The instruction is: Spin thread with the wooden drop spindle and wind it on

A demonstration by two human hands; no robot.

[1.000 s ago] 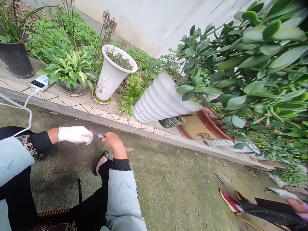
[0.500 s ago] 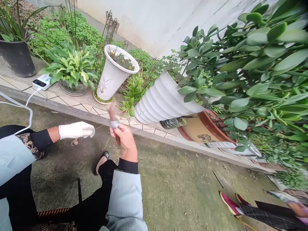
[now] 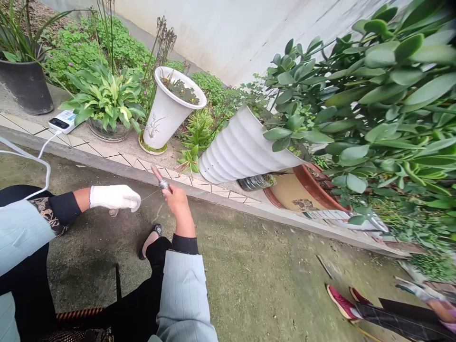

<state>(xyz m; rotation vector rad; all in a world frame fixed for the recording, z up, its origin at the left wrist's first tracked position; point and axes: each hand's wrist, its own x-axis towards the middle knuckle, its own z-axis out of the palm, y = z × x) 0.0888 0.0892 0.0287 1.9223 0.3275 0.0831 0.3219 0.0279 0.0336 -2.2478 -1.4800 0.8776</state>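
My right hand (image 3: 177,203), bare, is closed around a brown stick (image 3: 156,172) that points up and to the left. Silvery-grey thread or wire (image 3: 163,184) is wound in a thick band round the stick, just above my fingers. From this band a thin strand (image 3: 150,195) runs taut to my left hand (image 3: 116,197), which wears a white glove. The gloved fingers are curled closed on the strand. Under the glove shows a small brownish rounded thing (image 3: 113,212); I cannot make out what it is.
A tiled ledge (image 3: 101,149) carries a white flowerpot (image 3: 160,118), a ribbed white pot (image 3: 238,147), a leafy plant (image 3: 110,102) and a white device (image 3: 62,121) with a cable. Another person's red shoe (image 3: 340,303) stands at lower right, beside a large brown pot (image 3: 288,192).
My right hand has moved slightly left and tipped the stick further left; the stick is less blurred. My gloved left hand has shifted a little to the right.
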